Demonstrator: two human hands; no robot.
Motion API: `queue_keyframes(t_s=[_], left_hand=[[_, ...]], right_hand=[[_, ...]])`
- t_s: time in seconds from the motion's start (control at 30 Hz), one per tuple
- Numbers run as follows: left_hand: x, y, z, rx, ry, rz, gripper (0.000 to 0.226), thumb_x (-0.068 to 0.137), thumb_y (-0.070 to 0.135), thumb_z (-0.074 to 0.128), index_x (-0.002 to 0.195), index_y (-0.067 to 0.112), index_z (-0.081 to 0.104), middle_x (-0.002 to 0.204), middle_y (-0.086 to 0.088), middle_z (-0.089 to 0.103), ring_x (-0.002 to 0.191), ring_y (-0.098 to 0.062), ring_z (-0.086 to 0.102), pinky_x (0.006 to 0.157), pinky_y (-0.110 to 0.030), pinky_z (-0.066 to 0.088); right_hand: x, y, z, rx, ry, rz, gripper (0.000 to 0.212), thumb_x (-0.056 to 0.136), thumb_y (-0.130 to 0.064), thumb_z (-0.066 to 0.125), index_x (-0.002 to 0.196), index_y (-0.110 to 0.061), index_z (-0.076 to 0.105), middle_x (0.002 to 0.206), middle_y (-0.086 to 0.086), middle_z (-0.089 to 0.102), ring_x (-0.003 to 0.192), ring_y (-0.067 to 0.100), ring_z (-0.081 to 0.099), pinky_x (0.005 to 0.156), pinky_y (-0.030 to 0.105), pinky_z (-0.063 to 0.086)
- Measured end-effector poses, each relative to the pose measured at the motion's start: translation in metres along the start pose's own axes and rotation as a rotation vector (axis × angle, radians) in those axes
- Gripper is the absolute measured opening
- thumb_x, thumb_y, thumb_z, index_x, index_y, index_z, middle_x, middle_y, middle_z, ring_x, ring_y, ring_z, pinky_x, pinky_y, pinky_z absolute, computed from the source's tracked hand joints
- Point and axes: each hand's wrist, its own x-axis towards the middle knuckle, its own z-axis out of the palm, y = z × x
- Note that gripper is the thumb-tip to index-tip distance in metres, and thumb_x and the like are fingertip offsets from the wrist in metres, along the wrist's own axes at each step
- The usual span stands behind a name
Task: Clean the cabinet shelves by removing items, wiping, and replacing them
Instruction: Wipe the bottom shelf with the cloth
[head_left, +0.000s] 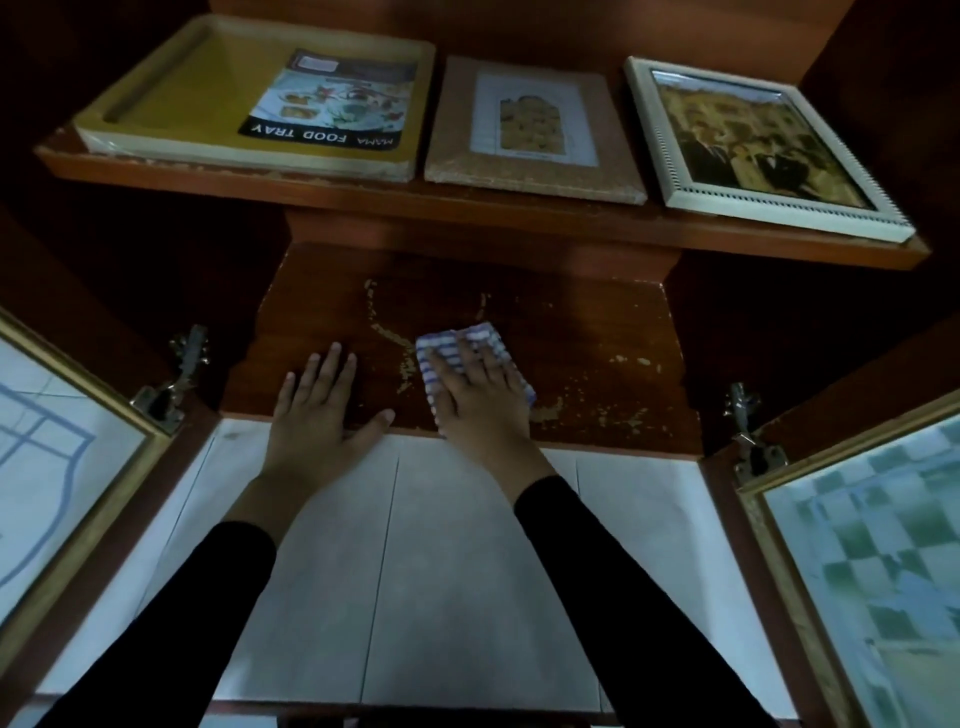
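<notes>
Wiping the wooden lower shelf (597, 343) at mid-frame, a person is pressing a checked cloth (427, 382) under the flat, open right hand (478, 400) while the left hand (322, 405) is resting flat beside it; the worn patches (623, 415) at right likely need the next sweep.

You have two wooden shelves in front of you. Three things lie flat in a row on the top shelf (467, 208). A yellow food tray (197, 88) is on your left, a brown picture frame (535, 130) is in the middle, and a white picture frame (763, 145) is on your right. The lower shelf (597, 332) is dark, with pale chipped spots. A blue and white cloth (480, 338) lies on it, under your flat right hand (478, 400). Your left hand (317, 410) lies flat near the cloth and does not touch it.
</notes>
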Motion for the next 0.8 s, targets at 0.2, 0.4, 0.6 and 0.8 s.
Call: queue_keyframes(t_s=[0.2,0.4,0.6,0.8], left_hand=[[-0.007,-0.004,-0.001,-0.010,-0.004,0.001,0.098,0.081,0.081,0.008,0.159,0.022,0.008,0.166,0.001,0.000,0.152,-0.018,-0.005,0.122,-0.038,-0.009],[-0.012,-0.005,-0.004,-0.023,-0.029,0.012,0.095,0.081,0.078,0.004,0.159,0.023,0.008,0.165,0.003,-0.003,0.152,-0.016,-0.009,0.120,-0.037,-0.012],[-0.028,-0.019,-0.006,0.007,0.003,-0.076,0.092,0.082,0.079,0.006,0.158,0.028,0.010,0.165,0.004,-0.004,0.152,-0.016,-0.008,0.119,-0.040,-0.012],[-0.041,-0.039,-0.012,0.053,0.025,-0.120,0.083,0.087,0.075,0.014,0.157,0.032,0.017,0.166,0.003,0.004,0.153,-0.021,0.001,0.120,-0.046,-0.006]], right_hand=[[-0.056,0.121,-0.020,-0.156,0.058,0.270,0.068,0.095,-0.054,-0.003,0.154,-0.033,0.025,0.161,0.009,0.022,0.147,0.033,0.024,0.117,0.049,0.022],[-0.039,0.143,-0.039,-0.054,0.007,0.587,0.055,0.103,-0.045,0.021,0.155,-0.039,0.003,0.165,0.003,-0.003,0.151,0.030,-0.002,0.119,0.048,0.002],[0.023,0.018,-0.015,-0.092,-0.066,0.230,0.057,0.102,-0.044,0.019,0.156,-0.034,0.003,0.165,0.005,-0.005,0.151,0.029,-0.002,0.120,0.049,0.004],[-0.001,-0.014,0.000,-0.091,-0.085,-0.146,0.070,0.088,-0.056,-0.006,0.153,-0.041,0.016,0.164,-0.002,0.007,0.151,0.022,0.005,0.122,0.040,0.003]])
